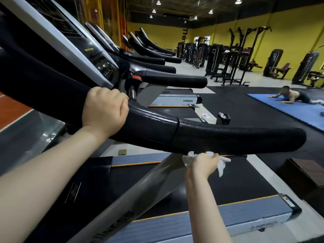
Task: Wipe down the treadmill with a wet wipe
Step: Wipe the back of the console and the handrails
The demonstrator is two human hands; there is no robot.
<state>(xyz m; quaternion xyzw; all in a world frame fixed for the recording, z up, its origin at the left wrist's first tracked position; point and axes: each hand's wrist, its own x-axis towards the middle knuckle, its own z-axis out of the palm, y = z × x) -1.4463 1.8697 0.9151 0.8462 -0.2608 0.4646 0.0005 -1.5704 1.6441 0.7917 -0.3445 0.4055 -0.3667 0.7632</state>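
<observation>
**Right hand wiping underside of handrail, left hand gripping it**

Right hand (204, 163) is under the padded handrail (228, 137), fingers curled up around a crumpled white wet wipe (221, 165), pinching it against the rail's bottom edge. Wipe corners stick out on both sides of the hand, 1 end hanging down to the right. Exact finger layout is hidden behind the back of the hand.

Left hand (105, 109) is wrapped over the top of the same handrail, further up toward the console (84, 48), fingers curled around it, thumb side facing the console. Hand holds nothing but the rail.

Treadmill (245, 216): black belt below the rail, grey side rails with orange trim, silver upright (140, 193) running diagonally under both arms, lettering on it partly readable. Handrail has a seam between a smoother section and a textured foam end section; the wipe sits just past the seam, on the foam part.

Background: a row of more treadmills (157, 67) to the right of this one, nearest base marked "M680". Small dark bag (223, 118) on the floor beyond the handrail. Blue mat (289, 111) on black flooring with a person (294, 96) lying prone on it. Weight machines (233, 58) along the yellow wall (289, 32). Dark box (305, 172) on the floor at far right.
</observation>
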